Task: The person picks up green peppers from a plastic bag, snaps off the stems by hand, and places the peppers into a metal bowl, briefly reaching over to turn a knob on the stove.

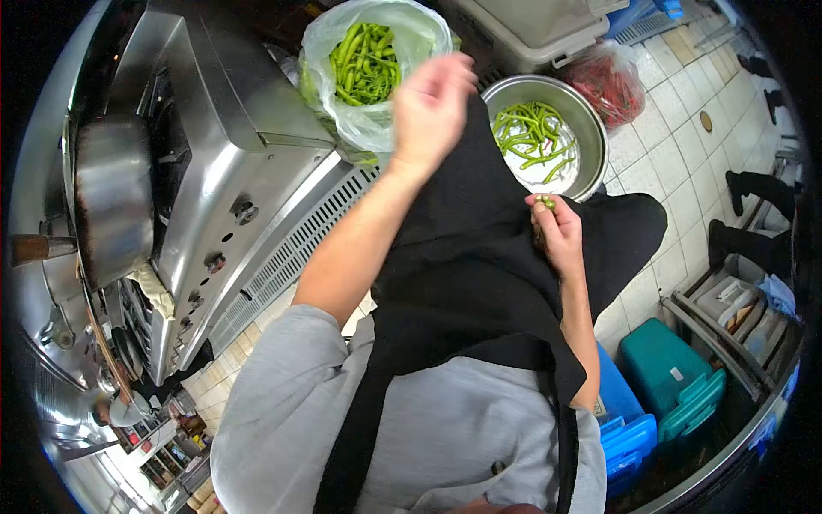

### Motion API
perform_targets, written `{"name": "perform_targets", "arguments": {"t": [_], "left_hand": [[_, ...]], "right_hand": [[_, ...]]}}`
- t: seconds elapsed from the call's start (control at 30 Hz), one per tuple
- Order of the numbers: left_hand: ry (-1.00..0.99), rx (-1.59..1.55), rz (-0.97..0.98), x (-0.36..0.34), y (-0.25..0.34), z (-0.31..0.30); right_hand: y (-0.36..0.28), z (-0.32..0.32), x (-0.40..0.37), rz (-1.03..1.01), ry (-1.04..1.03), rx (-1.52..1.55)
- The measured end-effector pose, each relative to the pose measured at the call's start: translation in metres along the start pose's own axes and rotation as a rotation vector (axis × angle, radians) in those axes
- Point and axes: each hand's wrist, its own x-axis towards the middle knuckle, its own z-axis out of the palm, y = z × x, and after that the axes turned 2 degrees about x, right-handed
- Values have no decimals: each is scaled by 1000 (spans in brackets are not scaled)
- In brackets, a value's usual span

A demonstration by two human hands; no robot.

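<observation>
Wears a gray shirt [445, 428] beneath a black apron [479, 295]. Holds the right hand [561, 236] low over the apron, near the closest edge of a round steel basin [597, 137]. Has its thumb and fingers pressed together on small green pepper ends [545, 202], just showing past the fingertips. Holds the left hand [428, 107] farther forward, in front of the right edge of a clear plastic bag [428, 30]. Has its fingers curled and blurred; cannot tell whether together on anything or slightly apart.

Inside the basin, scattered loosely over the shiny bottom, long green peppers [535, 128]. Inside the open bag, to the left, a much thicker heap of peppers [364, 64].

Farther out, left of the bag, a steel stove [257, 163] with a large pot [116, 201]. Just beyond the basin, a bag of something red [608, 86] on the tile floor [676, 163], beside a gray bin [531, 30]. At far right, dark-trousered legs [762, 248].
</observation>
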Motion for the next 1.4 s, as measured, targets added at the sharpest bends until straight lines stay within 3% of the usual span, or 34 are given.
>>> {"name": "perform_targets", "arguments": {"t": [0.1,0.17,0.27,0.37,0.47,0.7,0.83,0.9,0.97,1.03,1.1,1.17,1.23,1.3,1.4], "left_hand": [[383,-85,89,54,-34,-55],[392,157,-49,79,-93,-89],[103,782,-217,87,-129,-98],[-110,1026,-441,83,-113,-74],[-142,1100,-499,87,-109,-64],[-146,930,-513,93,-142,-75],[23,769,-289,85,-139,-76],[255,187,-195,79,-135,-87],[451,-8,-246,70,-113,-95],[411,-150,-255,44,-66,-97],[220,92,-242,6,-15,-82],[-77,416,54,-36,-15,-69],[-276,413,251,-64,4,-44],[-538,357,96,-78,17,-31],[-664,344,230,-84,2,-12]], "right_hand": [[-10,5,1,49,-18,32],[-13,8,1,86,-49,89],[-13,11,3,104,-62,173],[-12,7,1,143,-32,213],[-12,6,-2,125,42,304],[-13,5,3,106,58,363],[-14,3,2,108,55,368],[-12,1,-2,108,70,378],[-12,-1,-1,126,69,413],[-14,1,2,113,57,409],[-16,4,5,144,22,408],[-15,5,6,158,-6,380],[-16,9,8,169,-32,350],[-18,11,6,220,-14,311],[-17,7,1,203,-63,276]]}}
